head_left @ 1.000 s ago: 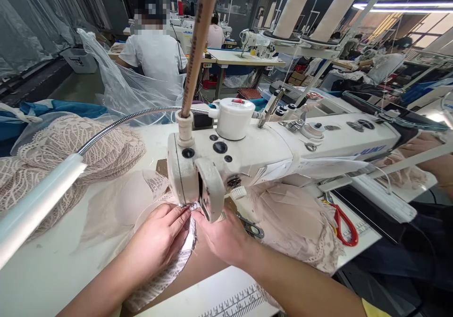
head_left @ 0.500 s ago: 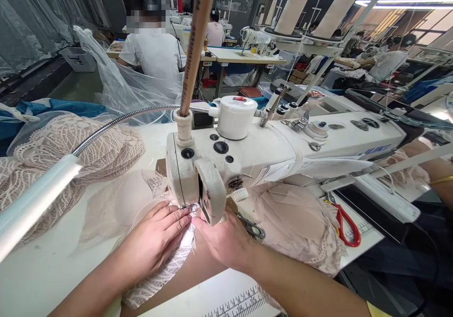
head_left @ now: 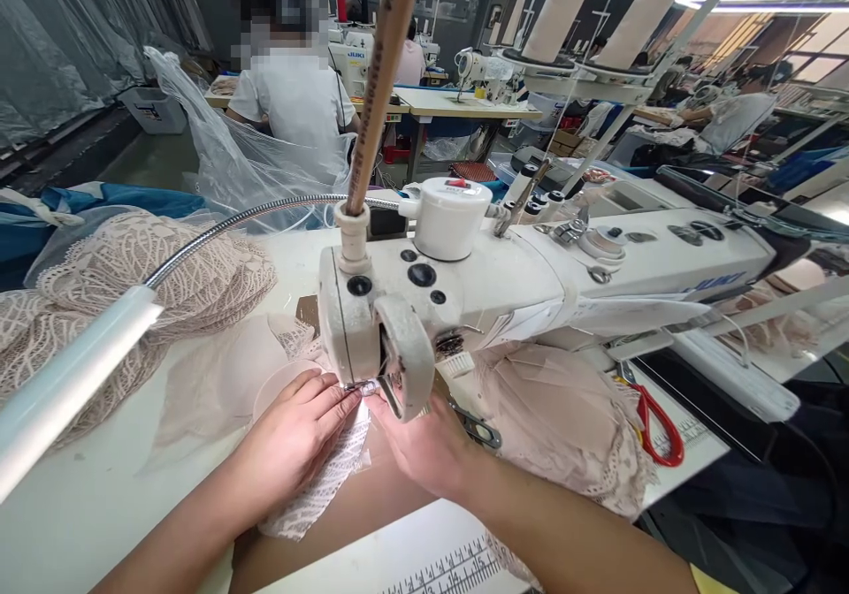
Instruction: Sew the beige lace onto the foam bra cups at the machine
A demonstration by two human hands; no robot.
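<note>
A sewing machine [head_left: 457, 285] stands in front of me, its presser foot [head_left: 363, 388] down by a strip of white and beige lace [head_left: 325, 479]. Beneath the strip is a smooth beige fabric [head_left: 351, 523]. My left hand [head_left: 302, 430] lies flat on the lace, fingers stretched toward the presser foot. On the other side, my right hand [head_left: 428, 439] has its thumb at the lace edge close to the foot. The machine head hides part of its fingers, which look closed on the lace. Dark-handled thread snips [head_left: 478, 428] lie beside my right hand.
A lace pile [head_left: 152, 267] is at left, beneath a lamp tube [head_left: 72, 391]. At right are beige mesh pieces [head_left: 563, 417] and red-handled scissors [head_left: 660, 426]. A ruler scale [head_left: 457, 567] marks the front edge. A person in white [head_left: 292, 108] sits beyond.
The lace strip has slid away from me toward the presser foot, its near end now higher. My hands keep their places beside the foot. A person's forearm at the right edge has left view.
</note>
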